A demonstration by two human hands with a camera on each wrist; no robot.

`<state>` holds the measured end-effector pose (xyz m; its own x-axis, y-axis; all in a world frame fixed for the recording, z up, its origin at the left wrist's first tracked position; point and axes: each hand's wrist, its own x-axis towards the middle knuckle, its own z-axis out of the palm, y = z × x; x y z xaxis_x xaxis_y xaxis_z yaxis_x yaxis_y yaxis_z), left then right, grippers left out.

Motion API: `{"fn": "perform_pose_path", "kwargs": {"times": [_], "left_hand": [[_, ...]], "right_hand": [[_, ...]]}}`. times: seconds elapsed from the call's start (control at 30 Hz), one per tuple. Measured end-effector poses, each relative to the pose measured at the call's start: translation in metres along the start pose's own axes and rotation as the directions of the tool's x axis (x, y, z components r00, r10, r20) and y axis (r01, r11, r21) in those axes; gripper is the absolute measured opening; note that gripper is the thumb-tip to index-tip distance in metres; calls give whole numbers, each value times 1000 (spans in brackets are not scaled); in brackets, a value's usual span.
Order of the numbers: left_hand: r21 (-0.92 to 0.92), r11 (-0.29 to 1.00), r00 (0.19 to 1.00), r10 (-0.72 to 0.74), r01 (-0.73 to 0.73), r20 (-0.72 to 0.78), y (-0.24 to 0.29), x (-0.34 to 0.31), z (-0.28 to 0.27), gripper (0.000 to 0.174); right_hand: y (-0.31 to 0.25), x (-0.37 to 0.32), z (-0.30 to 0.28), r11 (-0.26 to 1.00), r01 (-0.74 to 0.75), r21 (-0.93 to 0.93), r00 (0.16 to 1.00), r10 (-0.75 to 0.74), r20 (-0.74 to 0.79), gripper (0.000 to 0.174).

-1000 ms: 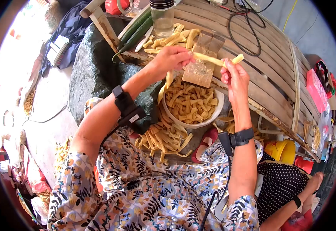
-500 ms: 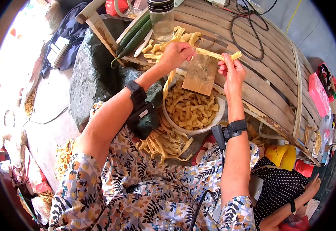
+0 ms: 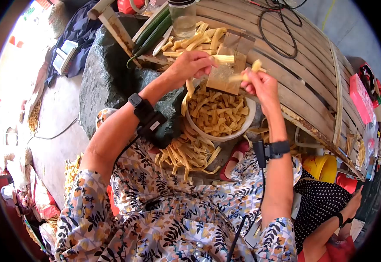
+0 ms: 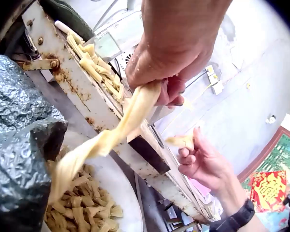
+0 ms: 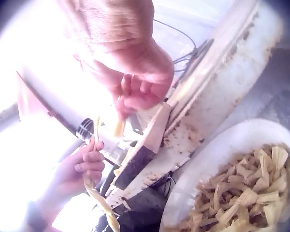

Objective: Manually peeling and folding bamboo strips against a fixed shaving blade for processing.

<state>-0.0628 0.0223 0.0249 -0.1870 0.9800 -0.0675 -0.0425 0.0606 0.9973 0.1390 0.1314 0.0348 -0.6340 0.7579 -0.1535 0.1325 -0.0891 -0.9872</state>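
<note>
A long, yellow, twisted vegetable strip [image 4: 106, 142] is gripped by the left hand [image 3: 194, 65]. One end juts out past the fingers, while the rest hangs down beside the bowl. The right hand [image 3: 262, 85] pinches short yellow pieces [image 3: 257, 65] between thumb and fingers, apart from the left hand's strip. Both hands are above a small wooden board [image 3: 222, 82], which lies on the slatted bench and overhangs its edge. Below the board stands a white bowl [image 3: 252, 118] with many short cut pieces [image 3: 216, 115] in it.
More strips [image 3: 199, 39] lie on the slatted bench [image 3: 304, 87], near a glass jar [image 3: 184, 22] and cucumbers [image 3: 155, 32]. A dark green plastic bag [image 3: 98, 87] stands left of the bowl, with a pile of long strips [image 3: 186, 150] below. Another person's arm [image 3: 330, 229] is at lower right.
Earlier the yellow strip stretched between both hands. Now it is in separate parts, and the right hand has come down and slightly left with short pieces.
</note>
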Motion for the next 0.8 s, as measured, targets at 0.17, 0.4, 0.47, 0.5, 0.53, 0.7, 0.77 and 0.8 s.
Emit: {"fn": "perform_pose_path", "kwargs": {"times": [0.17,0.4,0.47,0.5,0.53,0.7,0.77,0.8], "left_hand": [[-121,987,982,-80,101,171,5,-26,20,42],[-105,987,956,-89,123,281,-4,-24,35,29],[-60,991,954,-100,122,283,-2,-25,31,24],[-35,991,952,-117,132,282,-4,-27,29,22],[-9,990,950,-135,143,282,-5,-28,28,20],[352,911,973,165,-213,160,-10,-33,44,12],[539,692,873,434,-480,221,-11,-34,59,11],[569,593,811,520,-570,269,-12,-36,65,12]], "right_hand": [[4,-43,-10,932,127,-340,987,-86,133,32],[-3,-41,-2,991,132,-38,986,-127,103,19],[3,-34,-9,974,225,-35,971,-221,93,15],[1,-33,-14,974,226,6,972,-226,56,13],[-1,-33,-15,967,253,-30,967,-252,28,13],[4,-33,1,892,384,-238,918,-397,-8,18],[17,-29,12,853,363,-375,925,-379,33,18],[18,-31,12,816,361,-452,926,-372,69,18]]}}
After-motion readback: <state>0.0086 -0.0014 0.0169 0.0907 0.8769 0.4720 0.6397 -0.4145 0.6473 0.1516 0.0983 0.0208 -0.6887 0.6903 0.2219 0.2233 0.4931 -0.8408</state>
